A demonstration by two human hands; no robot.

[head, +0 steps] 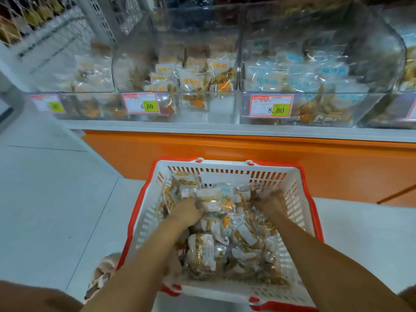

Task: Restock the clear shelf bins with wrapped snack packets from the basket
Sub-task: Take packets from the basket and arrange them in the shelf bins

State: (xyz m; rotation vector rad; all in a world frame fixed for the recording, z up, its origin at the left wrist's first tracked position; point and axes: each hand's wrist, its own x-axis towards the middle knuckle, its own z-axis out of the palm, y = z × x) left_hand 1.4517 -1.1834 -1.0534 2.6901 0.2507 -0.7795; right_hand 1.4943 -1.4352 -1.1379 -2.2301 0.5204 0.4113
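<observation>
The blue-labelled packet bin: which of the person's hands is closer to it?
Right. The right hand is in the basket, below that bin's left end; the left hand is in the basket too, further left.

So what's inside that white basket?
A heap of wrapped snack packets, with the left hand and right hand dug into it. The floor of the basket is covered.

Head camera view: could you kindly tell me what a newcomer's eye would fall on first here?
The white, red-rimmed basket low in the foreground draws the eye, with the left hand curled into its heap of snack packets and the blurred right hand digging in too. Above it, clear bins holding more packets line the shelf, with price tags reading 8.80.
</observation>
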